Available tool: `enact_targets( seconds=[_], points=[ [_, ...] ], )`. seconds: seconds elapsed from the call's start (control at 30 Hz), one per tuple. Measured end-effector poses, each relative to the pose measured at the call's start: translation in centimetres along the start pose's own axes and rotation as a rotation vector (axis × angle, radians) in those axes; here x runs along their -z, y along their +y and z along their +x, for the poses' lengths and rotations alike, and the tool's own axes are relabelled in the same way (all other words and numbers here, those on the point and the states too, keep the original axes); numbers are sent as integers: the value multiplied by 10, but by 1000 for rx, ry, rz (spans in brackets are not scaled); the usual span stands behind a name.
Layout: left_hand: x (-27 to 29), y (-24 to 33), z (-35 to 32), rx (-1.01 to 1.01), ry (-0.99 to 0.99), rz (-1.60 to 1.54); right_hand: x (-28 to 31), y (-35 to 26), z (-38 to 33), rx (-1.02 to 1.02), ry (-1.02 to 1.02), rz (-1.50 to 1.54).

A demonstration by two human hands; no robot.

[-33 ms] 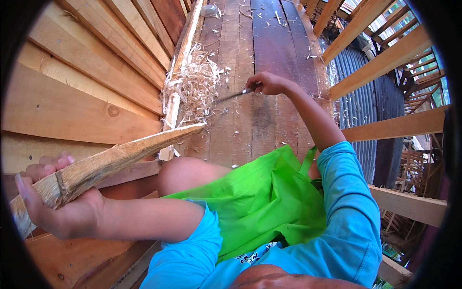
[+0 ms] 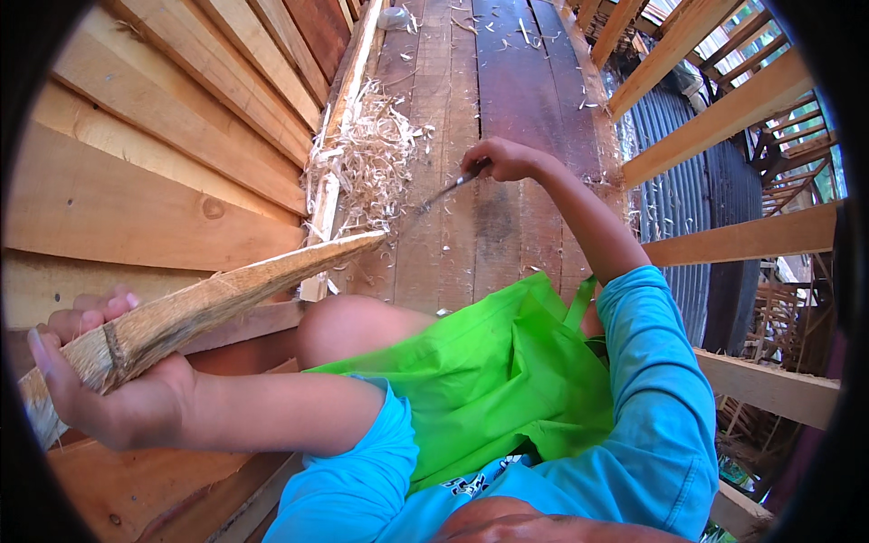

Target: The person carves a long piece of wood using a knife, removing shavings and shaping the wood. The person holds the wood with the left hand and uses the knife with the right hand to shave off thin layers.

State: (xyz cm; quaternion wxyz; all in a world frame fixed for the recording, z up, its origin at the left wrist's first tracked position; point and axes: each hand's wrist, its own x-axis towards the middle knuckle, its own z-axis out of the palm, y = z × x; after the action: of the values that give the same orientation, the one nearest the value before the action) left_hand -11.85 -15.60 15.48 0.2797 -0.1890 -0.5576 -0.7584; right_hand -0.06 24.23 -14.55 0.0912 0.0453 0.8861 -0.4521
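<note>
My left hand (image 2: 122, 389) is wrapped round the near end of a long, rough piece of wood (image 2: 222, 303), which slants away to the right across my bent knee. Its far end (image 2: 376, 237) is pale and cut to a narrower shape. In my right hand (image 2: 502, 160) is the handle of a knife (image 2: 453, 187). The dark blade is a little blurred and points down and left, its tip just beyond the wood's far end, apart from it. A heap of curly wood shavings (image 2: 371, 158) lies just past that end.
Plank flooring (image 2: 453, 253) with scattered shavings stretches ahead. Upright boards (image 2: 163, 195) form a wall on the left, with a beam (image 2: 348, 77) along its foot. Open wooden rails (image 2: 742, 233) and corrugated metal (image 2: 674, 213) are on the right. A green apron (image 2: 507, 371) covers my lap.
The knife's blade has tipped slightly downward, its tip nearer the wood's far end. My left hand and the wood look unmoved.
</note>
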Motion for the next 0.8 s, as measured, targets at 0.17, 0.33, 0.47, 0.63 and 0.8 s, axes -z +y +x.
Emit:
enact_targets(
  seconds=[0.17, 0.33, 0.47, 0.63, 0.8],
  points=[
    [-1, -4, 1, -23, -60, 13, -14, 16, 16, 194, 62, -266],
    [4, -4, 4, -17, -89, -10, 1, 21, 16, 115, 345, -356],
    [1, -3, 2, -15, -77, 14, 5, 5, 9, 102, 294, -241],
    [4, -3, 3, -12, -90, 7, -18, -19, 18, 226, 23, -150],
    [9, -1, 6, -8, -81, -40, -50, -11, 34, 395, -3, -182]
  ],
)
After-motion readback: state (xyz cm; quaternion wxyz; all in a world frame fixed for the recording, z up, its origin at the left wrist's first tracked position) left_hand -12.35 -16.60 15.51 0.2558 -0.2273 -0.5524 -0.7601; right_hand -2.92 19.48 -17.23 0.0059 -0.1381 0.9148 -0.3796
